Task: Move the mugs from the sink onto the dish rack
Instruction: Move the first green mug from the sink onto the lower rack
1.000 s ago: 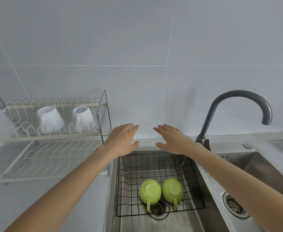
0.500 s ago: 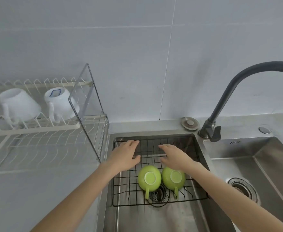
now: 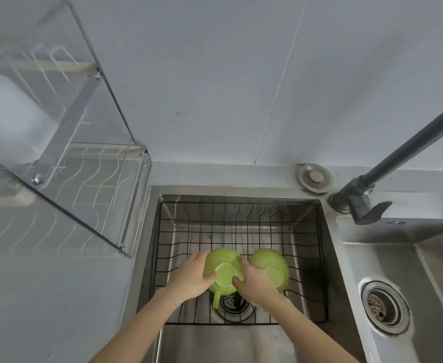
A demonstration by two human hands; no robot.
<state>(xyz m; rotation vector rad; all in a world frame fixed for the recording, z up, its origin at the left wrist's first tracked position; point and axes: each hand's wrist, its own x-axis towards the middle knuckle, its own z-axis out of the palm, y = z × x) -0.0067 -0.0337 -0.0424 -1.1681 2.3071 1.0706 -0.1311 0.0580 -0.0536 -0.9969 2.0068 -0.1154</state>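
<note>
Lime-green glazed ceramic mug, left of a pair: rounded bowl-like body, inverted so the flat foot ring faces up, presumably to drain; loop handle points toward the viewer. It rests on the black wire grid basket seated inside the brushed stainless-steel sink basin, above the drain.

Second lime-green ceramic mug: same form, inverted, just beside the first on its right; whether the two touch cannot be told.

Left hand: fingers curled against the first mug's left flank, thumb at its lower rim.

Right hand: fingers pressed to the same mug's right side, between the two mugs. Judged a two-handed clasp suited to a smooth, probably wet, handle-down shape; neither mug is lifted yet.

White-coated wire dish rack with chrome end frame: stands on the grey counter left of the sink, destination for both mugs; upper tier blurred.

Dark grey metal tap: rises at right, clear of the basket.
</note>
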